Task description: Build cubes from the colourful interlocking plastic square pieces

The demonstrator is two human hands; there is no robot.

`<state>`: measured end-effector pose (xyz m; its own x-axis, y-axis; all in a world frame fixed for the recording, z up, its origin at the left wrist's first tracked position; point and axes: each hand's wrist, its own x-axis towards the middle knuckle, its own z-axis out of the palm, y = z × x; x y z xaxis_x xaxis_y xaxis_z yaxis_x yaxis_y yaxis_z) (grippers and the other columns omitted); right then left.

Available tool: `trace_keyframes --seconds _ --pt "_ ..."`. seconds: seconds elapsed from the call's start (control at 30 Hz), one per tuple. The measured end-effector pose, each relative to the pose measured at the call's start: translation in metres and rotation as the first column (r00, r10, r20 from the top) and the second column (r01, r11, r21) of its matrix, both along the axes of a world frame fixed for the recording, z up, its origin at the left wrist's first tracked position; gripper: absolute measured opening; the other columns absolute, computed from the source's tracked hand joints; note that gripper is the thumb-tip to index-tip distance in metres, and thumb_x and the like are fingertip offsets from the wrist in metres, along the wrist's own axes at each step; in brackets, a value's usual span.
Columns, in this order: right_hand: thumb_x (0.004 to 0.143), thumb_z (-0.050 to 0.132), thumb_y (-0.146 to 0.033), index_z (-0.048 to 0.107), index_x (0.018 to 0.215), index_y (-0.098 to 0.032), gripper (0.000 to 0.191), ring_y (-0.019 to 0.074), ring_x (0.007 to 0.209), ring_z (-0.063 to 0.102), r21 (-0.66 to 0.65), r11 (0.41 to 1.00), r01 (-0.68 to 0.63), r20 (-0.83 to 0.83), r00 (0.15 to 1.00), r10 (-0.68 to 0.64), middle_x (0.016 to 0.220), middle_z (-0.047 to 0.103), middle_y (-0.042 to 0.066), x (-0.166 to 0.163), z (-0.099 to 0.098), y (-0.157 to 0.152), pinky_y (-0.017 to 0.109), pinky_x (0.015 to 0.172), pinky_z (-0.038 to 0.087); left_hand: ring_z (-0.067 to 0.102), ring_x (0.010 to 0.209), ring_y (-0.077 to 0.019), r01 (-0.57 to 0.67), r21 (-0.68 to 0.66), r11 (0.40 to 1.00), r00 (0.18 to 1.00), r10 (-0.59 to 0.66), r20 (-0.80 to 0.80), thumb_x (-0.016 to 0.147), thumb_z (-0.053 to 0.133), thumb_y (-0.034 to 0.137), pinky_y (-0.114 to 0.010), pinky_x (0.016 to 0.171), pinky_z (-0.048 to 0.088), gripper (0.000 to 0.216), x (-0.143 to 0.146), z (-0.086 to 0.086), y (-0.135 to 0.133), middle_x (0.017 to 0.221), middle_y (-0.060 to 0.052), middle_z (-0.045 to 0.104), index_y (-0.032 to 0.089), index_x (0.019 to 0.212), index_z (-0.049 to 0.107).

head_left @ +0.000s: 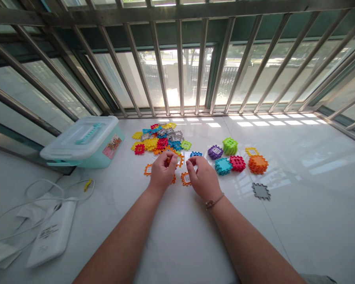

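**Orange tiles at the fingertips**

A slip looks the likeliest trouble. The left hand (162,170) pinches an orange square plastic waffle tile (177,158) only by its toothed edge, and a nudge could knock it into the loose heap of mixed coloured tiles (159,138) just beyond. The right hand (203,178) is curled, fingertips drawn together — whether it grips anything I cannot tell. A second orange tile (185,178) lies flat on the white stone surface (177,236), between the two hands.
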<state>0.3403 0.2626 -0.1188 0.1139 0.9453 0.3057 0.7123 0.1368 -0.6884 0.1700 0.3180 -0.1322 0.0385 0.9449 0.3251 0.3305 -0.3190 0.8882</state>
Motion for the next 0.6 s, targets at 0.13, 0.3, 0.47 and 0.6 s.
trace_keyframes --seconds 0.13,0.3,0.47,0.6 --pt "0.106 0.056 -0.051 0.059 0.133 -0.020 0.041 0.0155 0.068 0.063 -0.034 0.998 -0.050 -0.210 0.977 0.042 0.108 0.075 0.006 -0.0005 -0.0004 0.0019 0.031 0.071 0.050 0.072 0.069 -0.0172 0.157 -0.037 0.987 0.987 -0.156 0.035 0.103 0.064 0.051 -0.028 0.065 0.057 0.028 0.0004 0.0033 -0.0033 0.083 -0.001 0.074 0.024 0.104 0.070" --pt "0.101 0.060 -0.044 0.060 0.132 -0.022 0.039 0.0127 0.061 0.061 -0.056 0.998 -0.019 -0.351 0.936 -0.002 0.108 0.074 0.005 0.0007 -0.0046 0.0060 0.029 0.064 0.049 0.074 0.072 -0.0171 0.242 -0.007 0.970 0.970 -0.242 0.025 0.104 0.062 0.046 -0.029 0.069 0.059 0.024 0.0008 0.0054 -0.0057 0.091 -0.003 0.076 0.024 0.104 0.070" --pt "0.099 0.061 -0.042 0.062 0.129 -0.022 0.036 0.0111 0.056 0.057 -0.019 0.998 0.064 -0.385 0.921 -0.067 0.103 0.072 0.003 0.0027 -0.0052 0.0070 0.028 0.058 0.047 0.073 0.074 -0.0165 0.257 0.062 0.964 0.964 -0.252 -0.086 0.105 0.060 0.042 -0.028 0.071 0.058 0.022 0.0034 0.0065 -0.0072 0.088 -0.002 0.075 0.023 0.102 0.070" --pt "0.102 0.057 -0.038 0.064 0.129 -0.022 0.033 0.0130 0.060 0.059 0.009 0.998 0.061 -0.352 0.934 -0.054 0.101 0.073 0.004 0.0032 -0.0034 0.0057 0.029 0.060 0.047 0.073 0.071 -0.0147 0.206 0.068 0.976 0.975 -0.200 -0.094 0.105 0.060 0.043 -0.027 0.069 0.057 0.022 0.0035 0.0064 -0.0065 0.087 0.000 0.075 0.023 0.103 0.069"
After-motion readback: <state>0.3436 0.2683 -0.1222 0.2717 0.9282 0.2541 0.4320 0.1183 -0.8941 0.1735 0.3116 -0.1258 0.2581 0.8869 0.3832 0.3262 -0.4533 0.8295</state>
